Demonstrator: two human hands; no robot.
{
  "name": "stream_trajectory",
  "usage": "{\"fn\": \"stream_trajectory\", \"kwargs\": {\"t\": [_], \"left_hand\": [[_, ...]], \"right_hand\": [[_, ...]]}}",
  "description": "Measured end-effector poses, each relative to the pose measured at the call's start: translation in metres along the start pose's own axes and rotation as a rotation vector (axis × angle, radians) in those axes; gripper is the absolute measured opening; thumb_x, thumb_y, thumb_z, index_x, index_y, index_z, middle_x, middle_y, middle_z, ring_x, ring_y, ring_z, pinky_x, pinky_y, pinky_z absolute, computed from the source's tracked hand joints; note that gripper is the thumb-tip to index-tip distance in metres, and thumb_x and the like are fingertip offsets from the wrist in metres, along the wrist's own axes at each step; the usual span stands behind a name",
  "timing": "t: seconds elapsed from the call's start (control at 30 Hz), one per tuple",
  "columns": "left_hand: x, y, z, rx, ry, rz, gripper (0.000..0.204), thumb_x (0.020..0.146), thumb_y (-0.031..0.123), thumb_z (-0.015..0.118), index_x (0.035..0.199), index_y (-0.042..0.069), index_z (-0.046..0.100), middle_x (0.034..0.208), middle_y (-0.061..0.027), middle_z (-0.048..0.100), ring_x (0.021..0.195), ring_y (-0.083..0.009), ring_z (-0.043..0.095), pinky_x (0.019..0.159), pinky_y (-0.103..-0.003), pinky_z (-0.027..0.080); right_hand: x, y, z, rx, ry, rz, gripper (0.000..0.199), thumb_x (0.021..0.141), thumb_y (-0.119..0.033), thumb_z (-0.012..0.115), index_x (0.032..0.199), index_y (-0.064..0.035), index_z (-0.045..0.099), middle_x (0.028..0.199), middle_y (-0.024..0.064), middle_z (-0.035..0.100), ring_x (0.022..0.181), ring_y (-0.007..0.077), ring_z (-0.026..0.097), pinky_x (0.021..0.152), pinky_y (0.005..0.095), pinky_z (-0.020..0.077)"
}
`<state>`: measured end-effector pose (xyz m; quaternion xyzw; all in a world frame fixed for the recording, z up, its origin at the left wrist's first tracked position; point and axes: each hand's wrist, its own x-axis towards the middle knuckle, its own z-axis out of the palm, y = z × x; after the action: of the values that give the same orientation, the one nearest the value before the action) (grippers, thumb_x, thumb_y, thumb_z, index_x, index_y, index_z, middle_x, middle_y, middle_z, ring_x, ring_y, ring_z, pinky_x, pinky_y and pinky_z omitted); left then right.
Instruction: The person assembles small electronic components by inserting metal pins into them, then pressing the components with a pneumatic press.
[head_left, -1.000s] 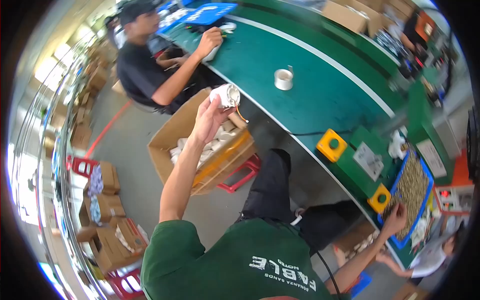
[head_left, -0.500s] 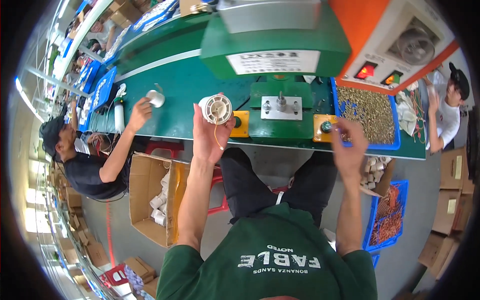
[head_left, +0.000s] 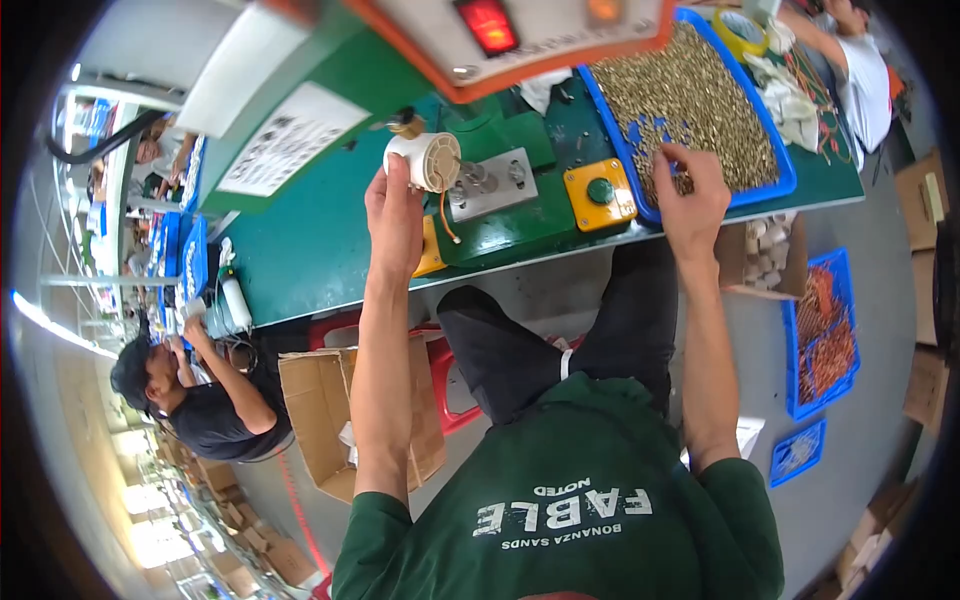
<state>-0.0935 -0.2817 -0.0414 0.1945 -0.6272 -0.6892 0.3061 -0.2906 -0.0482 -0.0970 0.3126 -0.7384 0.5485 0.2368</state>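
Note:
My left hand (head_left: 397, 212) grips a white round plastic housing (head_left: 425, 162) by its side, with the thumb and fingers around it. A thin orange wire (head_left: 446, 218) dangles from the housing. Close behind and to its right is the green press's metal fixture plate (head_left: 492, 186) with upright pins; whether the housing touches it I cannot tell. My right hand (head_left: 692, 200) is at the near left part of a blue tray (head_left: 740, 196) full of small brass-coloured parts (head_left: 700, 105). Its fingers are curled together, and what lies between them is hidden.
A yellow box with a green button (head_left: 600, 191) sits beside the fixture; another yellow box (head_left: 429, 250) is partly hidden by my left hand. Overhead juts the orange-edged control panel (head_left: 540, 35). Cardboard boxes (head_left: 318, 400) stand below the bench. A co-worker (head_left: 215, 400) sits at left.
The view has swung right. My left hand has carried the housing toward the fixture. My right hand has gone from near the yellow button box into the tray of brass parts.

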Motion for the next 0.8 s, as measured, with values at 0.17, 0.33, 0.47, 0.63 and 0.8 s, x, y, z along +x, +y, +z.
{"fn": "stream_trajectory", "kwargs": {"t": [0.17,0.33,0.47,0.63,0.8], "left_hand": [[0.005,0.005,0.016,0.003,-0.009,0.010,0.058,0.097,0.049,0.037,0.127,0.000,0.045,0.126,-0.0100,0.052,0.117,-0.0209,0.048,0.102,-0.036,0.034],[0.005,0.011,0.017,0.046,0.024,0.023,0.059,0.096,0.051,0.040,0.126,0.000,0.045,0.123,-0.0100,0.053,0.115,-0.0205,0.049,0.100,-0.036,0.036],[0.006,0.013,0.013,0.188,0.009,0.086,0.058,0.096,0.049,0.041,0.124,-0.002,0.047,0.120,-0.0107,0.054,0.110,-0.0191,0.051,0.094,-0.034,0.038],[0.006,0.015,0.010,0.321,-0.019,0.136,0.056,0.095,0.045,0.048,0.121,-0.005,0.050,0.115,-0.0107,0.056,0.102,-0.0170,0.053,0.088,-0.032,0.041],[0.008,0.017,0.012,0.353,0.046,0.190,0.046,0.090,0.027,0.063,0.121,-0.005,0.052,0.106,-0.0071,0.061,0.092,-0.0132,0.057,0.081,-0.028,0.045]], "right_hand": [[-0.002,0.011,0.002,0.040,0.016,0.054,0.012,0.072,-0.002,0.070,0.084,-0.0030,0.067,0.079,0.0090,0.066,0.075,0.0249,0.060,0.067,0.0334,0.0475],[-0.004,0.013,0.003,0.041,-0.012,0.085,0.011,0.072,-0.002,0.068,0.083,-0.0041,0.067,0.078,0.0079,0.066,0.075,0.0248,0.059,0.067,0.0339,0.0474],[-0.004,0.013,0.002,0.013,-0.016,0.056,0.010,0.073,-0.004,0.068,0.083,-0.0039,0.068,0.078,0.0083,0.066,0.076,0.0258,0.059,0.068,0.0353,0.0474],[-0.004,0.013,0.002,0.021,-0.026,0.068,0.010,0.073,-0.004,0.068,0.083,-0.0036,0.068,0.079,0.0086,0.066,0.076,0.0264,0.059,0.068,0.0357,0.0473],[-0.001,0.011,0.000,0.025,-0.047,0.107,0.010,0.073,-0.005,0.068,0.083,-0.0033,0.068,0.078,0.0086,0.066,0.074,0.0250,0.060,0.067,0.0346,0.0477]]}}
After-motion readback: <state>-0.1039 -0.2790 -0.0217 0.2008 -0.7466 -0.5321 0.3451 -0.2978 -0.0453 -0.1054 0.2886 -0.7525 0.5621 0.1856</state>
